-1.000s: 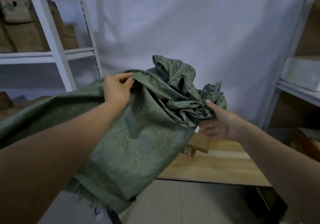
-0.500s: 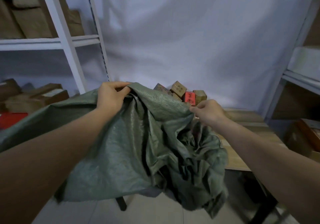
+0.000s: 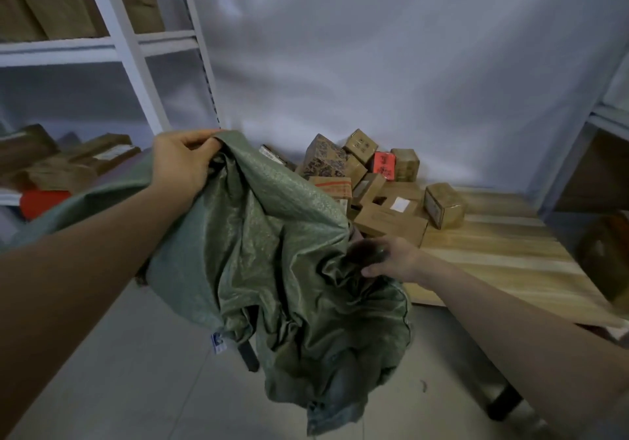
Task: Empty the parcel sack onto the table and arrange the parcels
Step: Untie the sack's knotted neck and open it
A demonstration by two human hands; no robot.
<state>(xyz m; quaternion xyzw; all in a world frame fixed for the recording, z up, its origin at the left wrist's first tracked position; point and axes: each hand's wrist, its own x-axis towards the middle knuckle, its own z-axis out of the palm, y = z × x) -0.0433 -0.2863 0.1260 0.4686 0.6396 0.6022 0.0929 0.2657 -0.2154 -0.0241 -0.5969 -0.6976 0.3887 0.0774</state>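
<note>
A green woven parcel sack [image 3: 272, 262] hangs crumpled in front of me, its lower end sagging toward the floor. My left hand [image 3: 180, 160] grips its upper edge at the left. My right hand [image 3: 388, 257] holds a fold of the sack lower down at the right, beside the table edge. Behind the sack, a heap of several cardboard parcels [image 3: 371, 184] lies on the wooden table [image 3: 493, 252], with one red parcel [image 3: 384, 165] among them and a brown box [image 3: 444, 204] at the right of the heap.
White metal shelving [image 3: 126, 41] with brown packages stands at the left, and another shelf unit [image 3: 606, 123] at the right. A white cloth backdrop [image 3: 391, 65] hangs behind the table. Grey tiled floor [image 3: 136, 371] lies below, and a dark table leg [image 3: 503, 402] stands at the lower right.
The sack has come down off the table and now hangs limp, uncovering the heap of parcels. My right hand has dropped lower along the sack; my left hand keeps its grip.
</note>
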